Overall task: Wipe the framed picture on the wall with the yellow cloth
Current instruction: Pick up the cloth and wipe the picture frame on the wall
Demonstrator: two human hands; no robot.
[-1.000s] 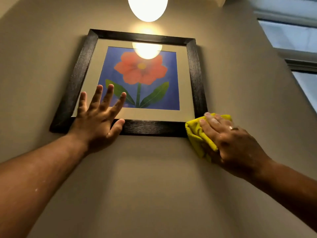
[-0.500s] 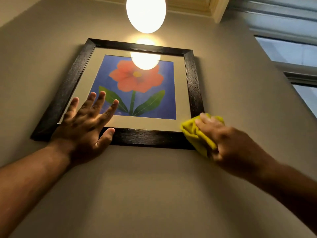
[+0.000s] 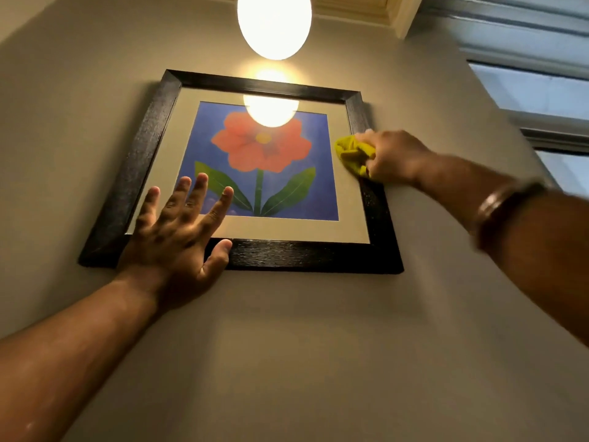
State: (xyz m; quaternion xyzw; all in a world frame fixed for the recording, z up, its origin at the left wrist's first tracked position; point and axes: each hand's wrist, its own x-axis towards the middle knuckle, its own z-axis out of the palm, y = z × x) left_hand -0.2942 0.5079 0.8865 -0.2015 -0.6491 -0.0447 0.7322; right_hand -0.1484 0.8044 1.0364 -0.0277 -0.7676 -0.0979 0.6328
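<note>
Clearly the wiping is under way but not done, to my eye: the beige wall (image 3: 287,346) is carrying a framed picture (image 3: 379,218) of a red flower on blue, dark wood around a pale mat, and most of its glass and the left and top rails are showing no cloth on them at this moment, so I would judge much of it is left to cover. Overhead an oval pendant lamp (image 3: 274,23) is glowing and glaring off the glass, and a window (image 3: 541,90) is sitting off to the right. Lower down, the left hand (image 3: 178,237) is lying open and flat, fingers spread, bracing the frame's lower left corner and gripping nothing. Across from it the right hand (image 3: 395,157) is bunching the yellow cloth (image 3: 352,153) tightly in its closed fingers, pressing it on the right rail and mat.
</note>
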